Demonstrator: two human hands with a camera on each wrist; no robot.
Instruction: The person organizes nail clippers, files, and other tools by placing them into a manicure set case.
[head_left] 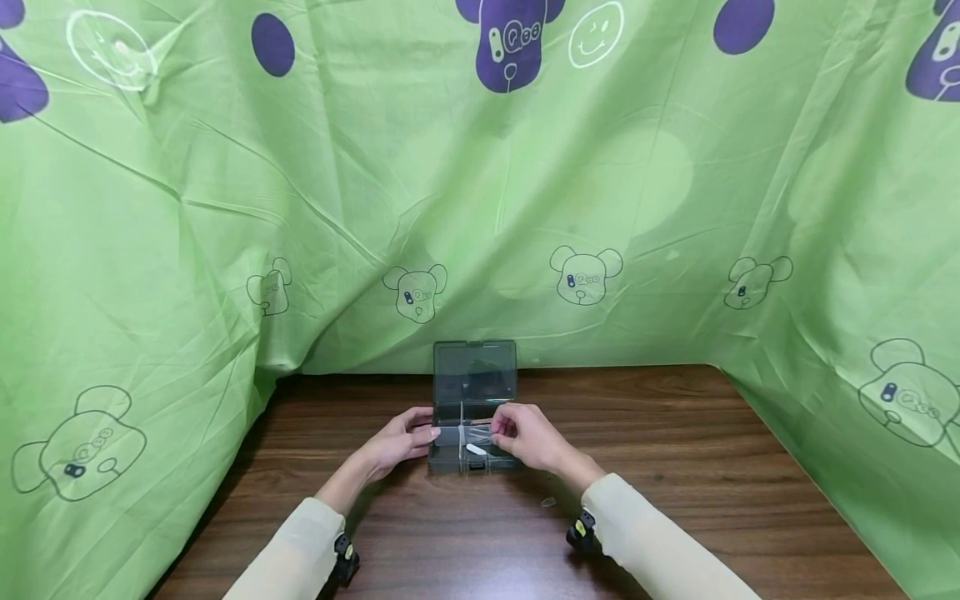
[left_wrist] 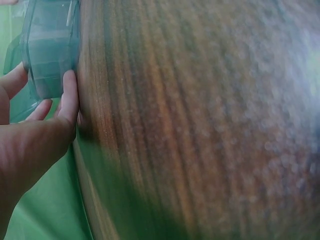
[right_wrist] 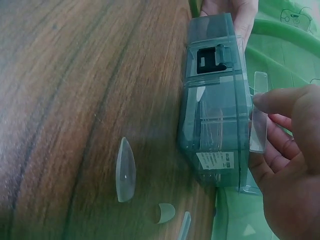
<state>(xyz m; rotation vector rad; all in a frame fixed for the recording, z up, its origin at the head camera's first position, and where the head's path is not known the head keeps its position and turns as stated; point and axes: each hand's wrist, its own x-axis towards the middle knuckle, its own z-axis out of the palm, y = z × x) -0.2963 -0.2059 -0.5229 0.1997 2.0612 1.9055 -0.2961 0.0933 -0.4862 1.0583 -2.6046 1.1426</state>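
A smoky see-through plastic compartment box [head_left: 445, 457] stands on the table with its lid [head_left: 475, 371] raised at the back. My left hand [head_left: 401, 437] holds the box at its left side; in the left wrist view, thumb and fingers [left_wrist: 71, 97] lie against its wall. Above the right part, my right hand [head_left: 528, 435] pinches a clear flat plastic strip [right_wrist: 259, 131] between thumb and fingers. A small white piece [head_left: 476, 450] lies in a front compartment. Thin strips inside show only faintly through the wall.
On the wooden table [head_left: 675, 467], a clear curved pointed piece [right_wrist: 126, 172] lies right of the box, with a small rounded piece [right_wrist: 165, 213] and a narrow clear piece [right_wrist: 185, 227] near it. A green printed cloth [head_left: 525, 192] hangs around the back and sides.
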